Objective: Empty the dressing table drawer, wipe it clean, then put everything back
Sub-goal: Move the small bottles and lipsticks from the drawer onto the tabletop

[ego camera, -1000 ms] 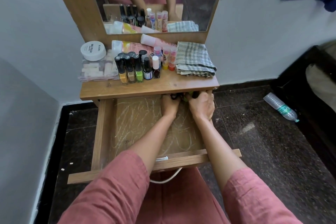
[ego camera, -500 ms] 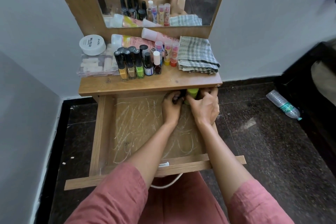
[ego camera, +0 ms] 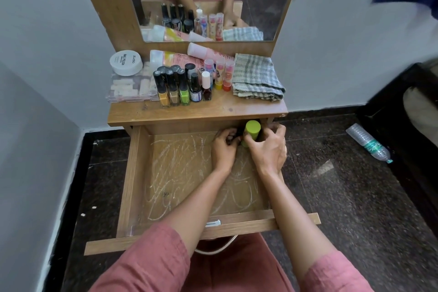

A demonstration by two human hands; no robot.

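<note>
Where the drawer sits: the drawer [ego camera: 129, 180] is pulled far out from under the tabletop [ego camera: 196, 111]. Its floor is covered in pale scribbles and looks bare except at the back right corner.
Tabletop, left: a white jar [ego camera: 126, 62] sits at the far corner of a clear box [ego camera: 128, 89]. Just beside them is a tight cluster of nail polish bottles [ego camera: 180, 89].
Tabletop, right: upright lip balm sticks [ego camera: 220, 73], then a folded checked cloth [ego camera: 257, 78] near the right edge.
Left hand: the left hand [ego camera: 224, 149] is in the back right corner, fingers curled round a dark item [ego camera: 237, 134]. I cannot tell what it is.
Green-capped bottle: the green-capped bottle [ego camera: 251, 131] stands upright between the hands, its cap just under the tabletop's front edge.
Right hand: the right hand [ego camera: 267, 149] has fingers and thumb wrapped round the bottle's lower body.
Floor, far right: a plastic water bottle [ego camera: 368, 146] lies on its side, well apart.
Step, as judged: the last things are coming out, and wiping has not yet begun.
Risk, overhang: a straight lift would likely knock the cap against the tabletop edge, so the bottle needs drawing toward the body first.
Risk, grip: both hands are full of small, smooth things, and one could slip and fall onto the drawer or the stone floor.
Risk, landing: only a narrow strip is free in front of the polishes, and a nudge there could topple the row.
</note>
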